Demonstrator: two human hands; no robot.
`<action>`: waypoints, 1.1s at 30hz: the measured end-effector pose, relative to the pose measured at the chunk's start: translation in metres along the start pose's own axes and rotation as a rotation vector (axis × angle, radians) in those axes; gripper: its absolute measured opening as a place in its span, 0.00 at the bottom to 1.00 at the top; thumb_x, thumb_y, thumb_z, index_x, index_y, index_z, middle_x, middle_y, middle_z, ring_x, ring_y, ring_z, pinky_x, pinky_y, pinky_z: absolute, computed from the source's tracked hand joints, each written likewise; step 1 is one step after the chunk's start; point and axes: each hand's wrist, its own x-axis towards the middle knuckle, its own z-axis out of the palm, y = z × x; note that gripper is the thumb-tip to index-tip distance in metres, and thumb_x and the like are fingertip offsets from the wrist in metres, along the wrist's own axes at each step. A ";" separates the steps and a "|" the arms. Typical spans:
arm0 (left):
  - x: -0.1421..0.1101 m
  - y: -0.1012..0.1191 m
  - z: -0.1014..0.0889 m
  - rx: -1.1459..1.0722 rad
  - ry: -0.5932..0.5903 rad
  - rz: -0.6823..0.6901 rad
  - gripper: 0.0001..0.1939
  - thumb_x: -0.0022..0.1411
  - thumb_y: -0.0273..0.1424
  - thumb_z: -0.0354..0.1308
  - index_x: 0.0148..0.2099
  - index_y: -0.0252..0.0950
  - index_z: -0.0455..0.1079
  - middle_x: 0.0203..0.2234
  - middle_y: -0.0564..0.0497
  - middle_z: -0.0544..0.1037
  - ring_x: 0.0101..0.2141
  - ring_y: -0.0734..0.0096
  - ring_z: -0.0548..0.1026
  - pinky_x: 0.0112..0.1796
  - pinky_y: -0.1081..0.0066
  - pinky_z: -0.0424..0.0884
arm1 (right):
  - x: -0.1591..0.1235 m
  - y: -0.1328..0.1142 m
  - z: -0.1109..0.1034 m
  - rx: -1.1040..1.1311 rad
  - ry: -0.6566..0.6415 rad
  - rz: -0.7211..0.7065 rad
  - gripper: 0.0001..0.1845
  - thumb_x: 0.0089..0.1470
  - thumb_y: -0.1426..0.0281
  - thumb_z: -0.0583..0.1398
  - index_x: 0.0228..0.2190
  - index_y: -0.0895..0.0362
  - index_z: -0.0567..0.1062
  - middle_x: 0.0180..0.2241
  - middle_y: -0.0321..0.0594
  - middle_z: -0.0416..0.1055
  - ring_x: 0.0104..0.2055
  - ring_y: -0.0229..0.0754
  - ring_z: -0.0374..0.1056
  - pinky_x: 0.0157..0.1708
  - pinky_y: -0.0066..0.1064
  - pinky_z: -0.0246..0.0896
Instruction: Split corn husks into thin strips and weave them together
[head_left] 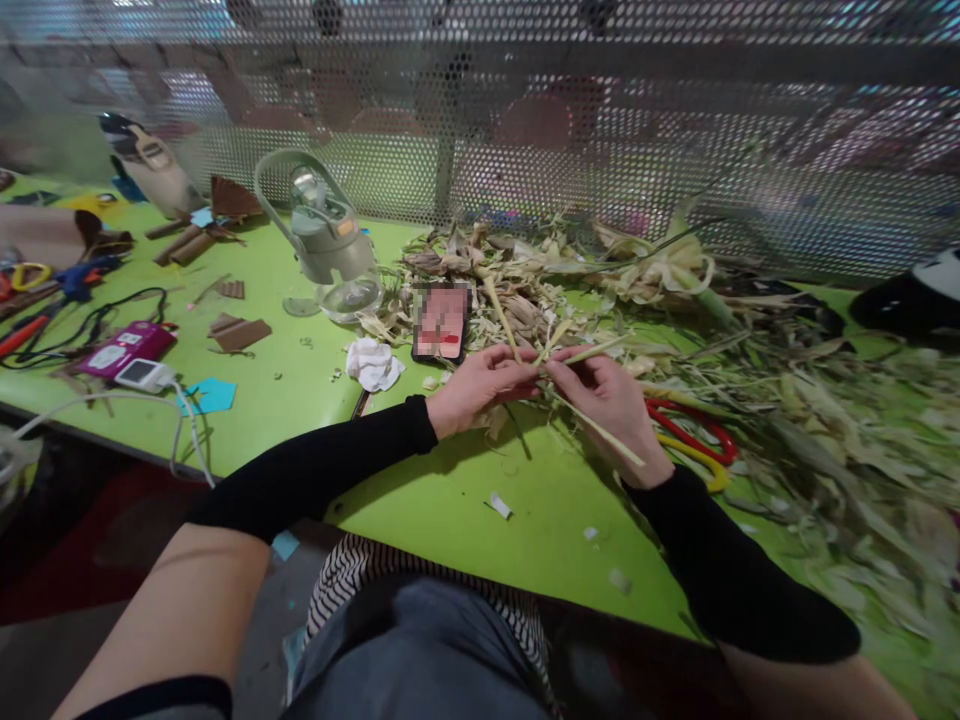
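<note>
Both hands at the table edge: left hand point(487, 386) pinches thin strips point(604, 434) between thumb and fingers, right hand point(613, 402) pinches them just beside it, fingertips nearly meeting where the strips cross. Strips sit above the table point(420, 480), just right of the phone point(441, 322). Step in hand, by my reading: working the strips at that crossing. Next move likely calls for one pinch kept steady while the other shifts a loose end. Counts: strips, at least three; phone, one; paper wad point(373, 365), one; clear-based bottle point(330, 240), one; handle loops, one red point(727, 442), one yellow point(718, 480); husks point(832, 410), too tangled to count.
</note>
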 end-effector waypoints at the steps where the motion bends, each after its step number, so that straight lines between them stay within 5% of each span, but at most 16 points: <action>1: -0.001 0.001 0.001 -0.003 0.011 -0.005 0.05 0.63 0.17 0.59 0.40 0.30 0.70 0.26 0.54 0.76 0.28 0.80 0.76 0.45 0.68 0.74 | 0.000 0.001 0.000 0.003 -0.009 -0.009 0.16 0.58 0.55 0.62 0.33 0.56 0.76 0.28 0.39 0.74 0.26 0.39 0.68 0.24 0.31 0.64; 7: -0.002 0.011 0.005 -0.068 0.176 0.045 0.07 0.63 0.16 0.58 0.38 0.32 0.69 0.26 0.55 0.77 0.28 0.81 0.76 0.47 0.69 0.74 | -0.007 0.000 0.002 -0.149 0.100 -0.068 0.27 0.54 0.52 0.65 0.48 0.57 0.72 0.33 0.42 0.77 0.27 0.42 0.71 0.24 0.33 0.67; 11: -0.001 0.014 0.003 -0.067 0.199 0.049 0.07 0.63 0.16 0.58 0.37 0.32 0.68 0.26 0.55 0.77 0.28 0.81 0.76 0.48 0.68 0.73 | -0.011 -0.002 0.003 -0.371 0.077 -0.246 0.16 0.60 0.55 0.62 0.39 0.55 0.75 0.31 0.41 0.78 0.28 0.44 0.73 0.25 0.34 0.66; 16: 0.000 0.008 0.000 0.000 0.124 0.033 0.05 0.63 0.17 0.58 0.38 0.30 0.70 0.26 0.55 0.77 0.26 0.82 0.75 0.46 0.69 0.73 | -0.011 -0.001 0.005 -0.361 0.000 -0.484 0.10 0.66 0.65 0.58 0.43 0.54 0.77 0.40 0.44 0.81 0.41 0.47 0.77 0.42 0.40 0.72; 23: 0.003 0.004 -0.004 0.031 0.042 0.022 0.09 0.61 0.13 0.56 0.37 0.30 0.72 0.26 0.53 0.78 0.28 0.81 0.76 0.47 0.71 0.72 | -0.009 0.000 0.003 -0.389 0.051 -0.501 0.08 0.63 0.67 0.60 0.42 0.52 0.78 0.47 0.48 0.78 0.50 0.53 0.74 0.49 0.48 0.70; 33: 0.003 0.007 0.000 0.069 0.066 -0.026 0.15 0.67 0.17 0.48 0.37 0.28 0.76 0.27 0.49 0.79 0.26 0.81 0.73 0.46 0.71 0.73 | -0.008 0.005 0.002 -0.430 -0.029 -0.527 0.09 0.65 0.68 0.58 0.44 0.52 0.76 0.40 0.45 0.81 0.42 0.49 0.76 0.42 0.42 0.70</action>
